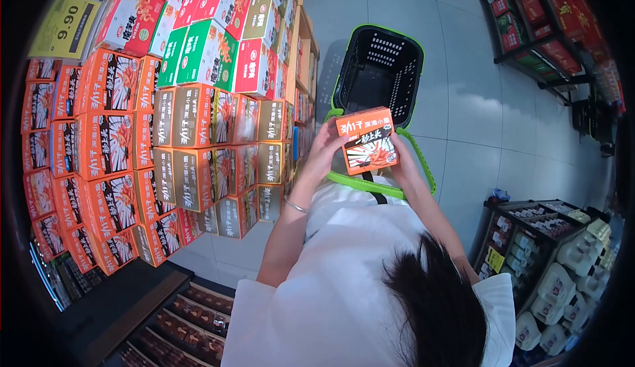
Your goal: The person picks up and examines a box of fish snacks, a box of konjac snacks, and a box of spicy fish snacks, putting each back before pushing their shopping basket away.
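An orange snack box (368, 141) with white lettering and a black printed panel is held in front of my body. My left hand (328, 143) grips its left side, and my right hand (402, 158) closes on its lower right edge. Just beyond the box, a black shopping basket (341, 79) with a green rim stands on the floor. Its green handle (418, 152) is folded toward me, passing below the box and around my hands. The inside of the basket that I can see is dark, with perforated walls.
Stacked orange boxes (109, 142) and brown boxes (198, 112) fill the left side, with red and green cartons (202, 53) above. A yellow price tag (65, 26) hangs there. Shelves (529, 23) stand far right; a rack with white packs (552, 294) stands lower right. Grey floor tiles (473, 142) lie between.
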A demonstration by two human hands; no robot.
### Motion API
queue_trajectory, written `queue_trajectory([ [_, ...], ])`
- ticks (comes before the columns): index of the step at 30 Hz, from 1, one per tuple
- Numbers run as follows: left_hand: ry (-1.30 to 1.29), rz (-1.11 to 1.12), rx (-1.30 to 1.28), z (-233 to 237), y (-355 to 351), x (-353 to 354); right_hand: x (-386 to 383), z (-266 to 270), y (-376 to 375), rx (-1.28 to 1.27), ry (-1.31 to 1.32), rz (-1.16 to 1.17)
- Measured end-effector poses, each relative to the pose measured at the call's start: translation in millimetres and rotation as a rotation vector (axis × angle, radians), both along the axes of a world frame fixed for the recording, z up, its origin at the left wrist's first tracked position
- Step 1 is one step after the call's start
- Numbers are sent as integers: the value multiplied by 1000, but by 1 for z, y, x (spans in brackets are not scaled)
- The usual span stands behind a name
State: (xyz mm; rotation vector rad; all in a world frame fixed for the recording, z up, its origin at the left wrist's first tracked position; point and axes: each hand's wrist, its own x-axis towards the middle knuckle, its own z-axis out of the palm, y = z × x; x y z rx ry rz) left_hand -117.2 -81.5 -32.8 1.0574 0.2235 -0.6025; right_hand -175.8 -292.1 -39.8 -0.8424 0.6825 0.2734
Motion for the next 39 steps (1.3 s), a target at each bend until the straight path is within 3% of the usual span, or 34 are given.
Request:
queue_trajectory([
  [7,-11,-24,-37,15,6,3,0,7,5,-91,-41,34],
  [10,-33,-21,-205,19,11,3,3,6,7,59,-16,-46],
  [12,-74,-108,-126,19,14,4,2,5,4,245,63,-46],
  [13,-119,-191,-43,20,15,4,2,4,3,243,63,-47],
  [29,-93,-185,-105,20,20,15,19,22,15,202,66,15],
  [39,-10,-79,-176,9,24,17,20,23,17,54,30,-28],
])
